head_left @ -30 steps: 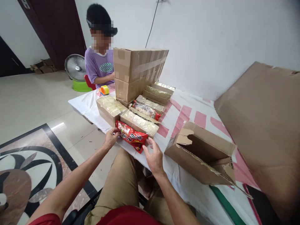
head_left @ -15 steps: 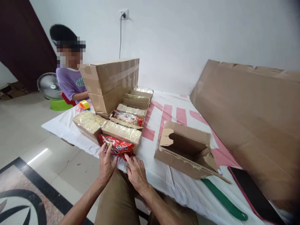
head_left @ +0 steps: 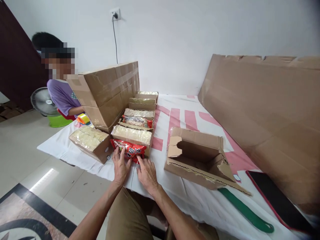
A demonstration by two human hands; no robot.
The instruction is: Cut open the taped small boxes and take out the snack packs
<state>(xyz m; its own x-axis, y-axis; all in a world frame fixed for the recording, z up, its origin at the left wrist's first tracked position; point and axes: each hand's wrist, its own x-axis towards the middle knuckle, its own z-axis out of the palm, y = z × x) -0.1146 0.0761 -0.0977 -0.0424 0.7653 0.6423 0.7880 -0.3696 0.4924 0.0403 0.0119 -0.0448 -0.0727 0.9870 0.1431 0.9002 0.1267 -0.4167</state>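
A red snack packet (head_left: pixel 130 149) lies at the near edge of the table, against a low open carton of pale packets (head_left: pixel 132 135). My left hand (head_left: pixel 120 166) rests on the packet's left part with fingers stretched flat. My right hand (head_left: pixel 147 173) lies beside it, fingers flat on the white cloth and touching the packet's right end. An empty torn cardboard box (head_left: pixel 197 156) sits just right of my hands.
A row of open cartons (head_left: pixel 140 115) runs back beside stacked sealed boxes (head_left: pixel 107 90). Another carton (head_left: pixel 91 142) sits left. A person in a purple shirt (head_left: pixel 62 95) sits across, near a tape roll (head_left: pixel 83 119). Large cardboard sheet (head_left: pixel 265 110) leans right; green strip (head_left: pixel 245 210) lies near.
My hands came together on the red packet and pressed down flat against it at the table edge. The view swung to the right and lowered.
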